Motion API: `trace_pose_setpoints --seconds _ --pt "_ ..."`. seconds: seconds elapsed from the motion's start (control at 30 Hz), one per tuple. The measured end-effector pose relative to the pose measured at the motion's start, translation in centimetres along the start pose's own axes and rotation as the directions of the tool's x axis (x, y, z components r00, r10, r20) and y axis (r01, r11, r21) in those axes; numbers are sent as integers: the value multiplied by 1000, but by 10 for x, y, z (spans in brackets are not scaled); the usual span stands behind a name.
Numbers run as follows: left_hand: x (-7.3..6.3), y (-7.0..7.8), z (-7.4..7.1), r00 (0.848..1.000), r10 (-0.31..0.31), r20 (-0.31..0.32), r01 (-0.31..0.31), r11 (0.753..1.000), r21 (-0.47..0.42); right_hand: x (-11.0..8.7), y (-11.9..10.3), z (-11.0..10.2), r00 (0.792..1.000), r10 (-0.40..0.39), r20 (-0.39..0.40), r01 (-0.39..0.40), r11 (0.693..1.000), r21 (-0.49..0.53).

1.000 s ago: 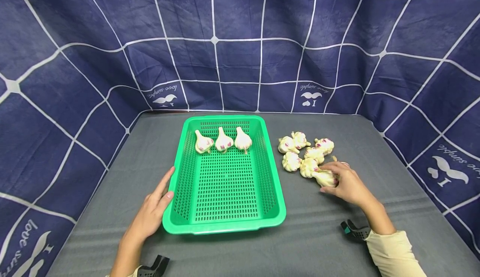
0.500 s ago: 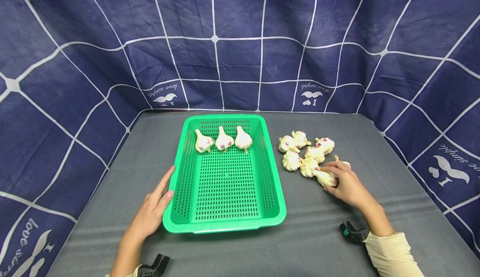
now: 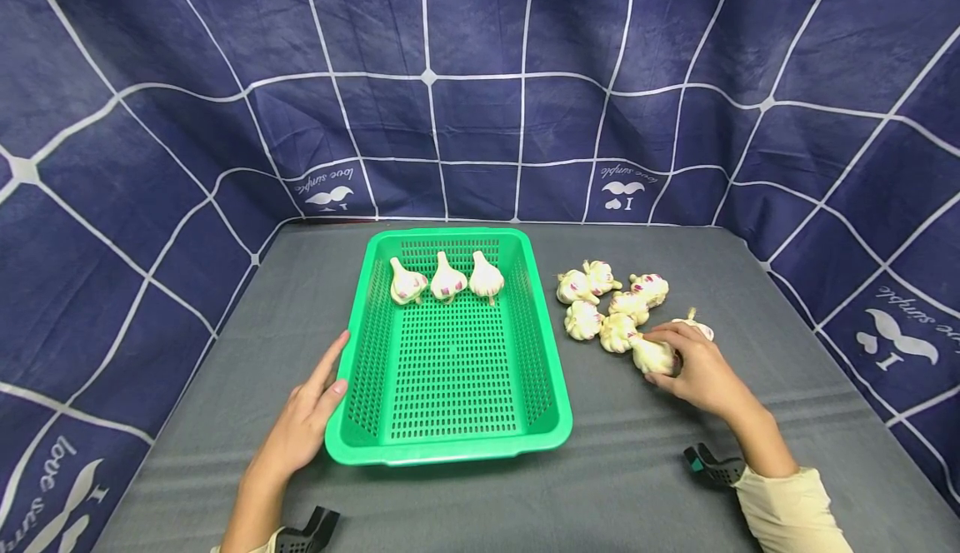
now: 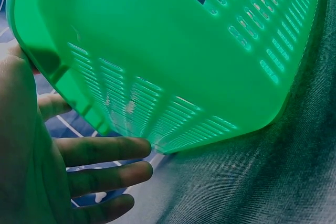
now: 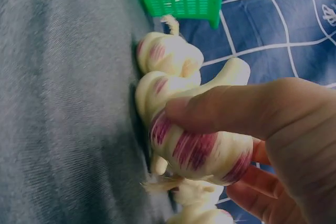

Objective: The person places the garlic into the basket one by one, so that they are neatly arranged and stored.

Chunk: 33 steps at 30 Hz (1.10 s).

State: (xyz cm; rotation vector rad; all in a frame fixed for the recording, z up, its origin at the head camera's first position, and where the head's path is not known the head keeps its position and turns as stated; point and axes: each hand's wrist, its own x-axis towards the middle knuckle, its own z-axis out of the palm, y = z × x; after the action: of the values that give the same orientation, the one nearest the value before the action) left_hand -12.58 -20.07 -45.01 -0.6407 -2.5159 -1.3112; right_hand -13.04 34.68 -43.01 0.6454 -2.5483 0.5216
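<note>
My right hand (image 3: 693,370) pinches a garlic bulb (image 3: 654,355) at the near right end of a loose group. In the right wrist view the thumb lies across that purple-streaked bulb, its neck pointing away from the palm. My left hand (image 3: 300,420) rests at the left rim of a green plastic basket (image 3: 555,370), fingers straight. The left wrist view shows those fingers (image 4: 110,177) spread along the outside of the basket wall. Inside the basket, three garlic bulbs (image 3: 448,283) stand in a row at the far end, necks pointing away.
Several more garlic bulbs (image 3: 583,320) lie to the right of the basket. One bulb (image 3: 696,326) sits just behind the right hand, partly covered by it. A grey cloth (image 3: 600,486) covers the table, and a blue checked curtain (image 3: 480,120) hangs behind and at both sides.
The bulb behind my right hand has shifted a little to the right and shows more. The pinched bulb has turned slightly upright. The left hand and basket stay put.
</note>
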Motion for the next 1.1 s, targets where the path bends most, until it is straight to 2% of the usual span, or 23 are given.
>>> trace_pose_setpoints --seconds 0.2,0.67,0.93,1.1 --pt "0 0 0 1000 10 -3 -10 1000 1 3 -4 -5 1000 26 4 -26 999 19" --pt "0 0 0 1000 3 -1 -3 1000 6 11 -12 -13 993 118 -1 -116 980 163" --pt "0 0 0 1000 3 -3 -3 1000 -2 19 -18 -12 975 220 -22 -211 954 213" --pt "0 1 0 1000 1 -2 -1 1000 3 28 -24 -12 957 289 7 -284 934 216"
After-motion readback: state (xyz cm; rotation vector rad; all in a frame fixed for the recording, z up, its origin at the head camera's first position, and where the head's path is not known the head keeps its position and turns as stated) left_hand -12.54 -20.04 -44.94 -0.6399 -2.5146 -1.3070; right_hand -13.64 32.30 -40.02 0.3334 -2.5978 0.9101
